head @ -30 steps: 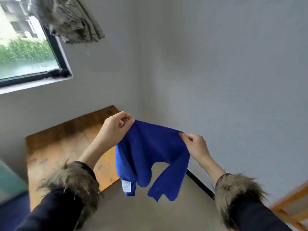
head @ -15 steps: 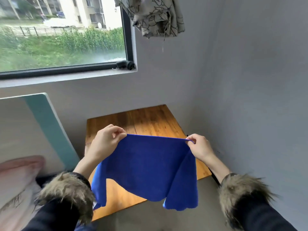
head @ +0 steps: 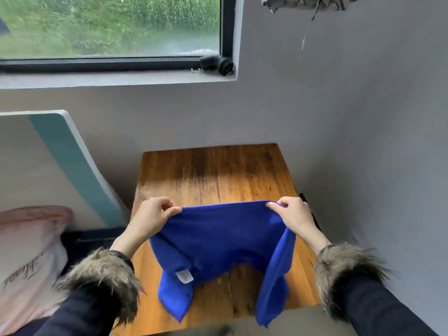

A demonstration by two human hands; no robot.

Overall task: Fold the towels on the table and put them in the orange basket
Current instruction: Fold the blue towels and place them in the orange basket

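A blue towel hangs stretched between my hands above the wooden table. My left hand pinches its upper left corner and my right hand pinches its upper right corner. The top edge runs taut between them. Both lower corners droop down toward the table's near edge, and a small white label shows near the lower left. No orange basket is in view.
The small table stands in a corner, with grey walls behind it and to its right. A white and teal board leans at the left, above a pink cushion. A window sits above, and patterned cloth hangs at top right.
The view has swung right and down, so the table now lies centred under the towel. My hands have spread the towel's top edge wider and lowered it toward the tabletop.
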